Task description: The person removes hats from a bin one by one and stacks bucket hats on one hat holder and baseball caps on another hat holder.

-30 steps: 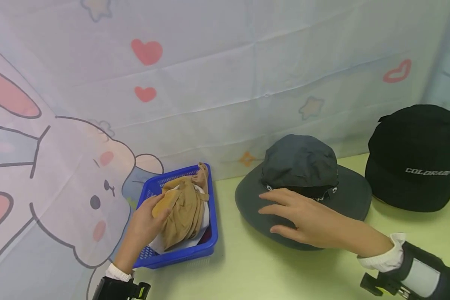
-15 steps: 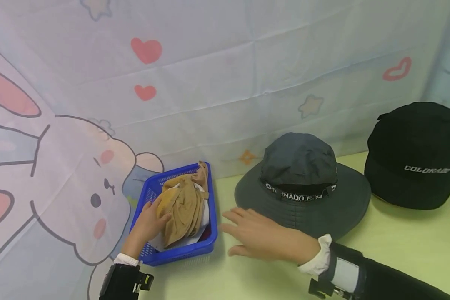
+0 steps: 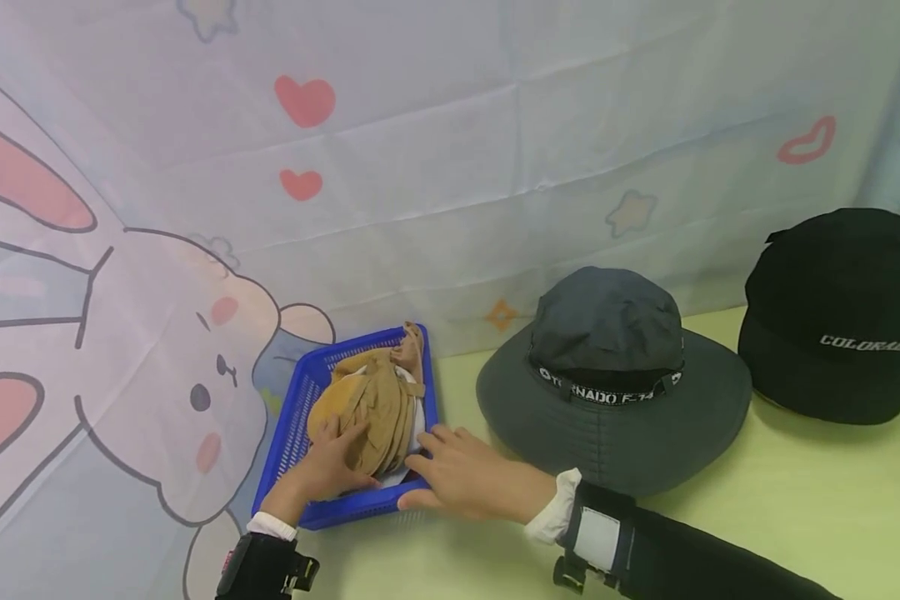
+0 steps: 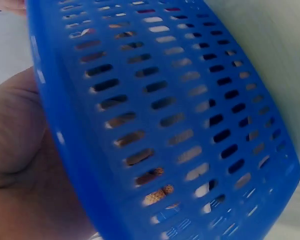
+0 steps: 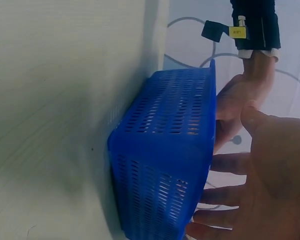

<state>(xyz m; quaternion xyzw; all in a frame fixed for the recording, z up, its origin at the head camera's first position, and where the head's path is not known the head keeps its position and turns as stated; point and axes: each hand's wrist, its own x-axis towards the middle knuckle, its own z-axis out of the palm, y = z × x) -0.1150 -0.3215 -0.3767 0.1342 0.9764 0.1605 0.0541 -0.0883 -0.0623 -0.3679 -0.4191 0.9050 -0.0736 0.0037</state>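
Right grip (image 3: 471,477) (spread) over basket edge (image 3: 431,383).

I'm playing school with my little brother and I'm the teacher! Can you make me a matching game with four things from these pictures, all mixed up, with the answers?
Things:
1. Basket
2. Folded tan cloth
3. Wide-brimmed hat
4. Cap

Matches:
A. lying inside something with slotted walls
B. black, at the right edge of the head view
C. blue
D. dark grey, in the middle of the three hat-and-basket neighbours

Right pairs: 1-C, 2-A, 3-D, 4-B
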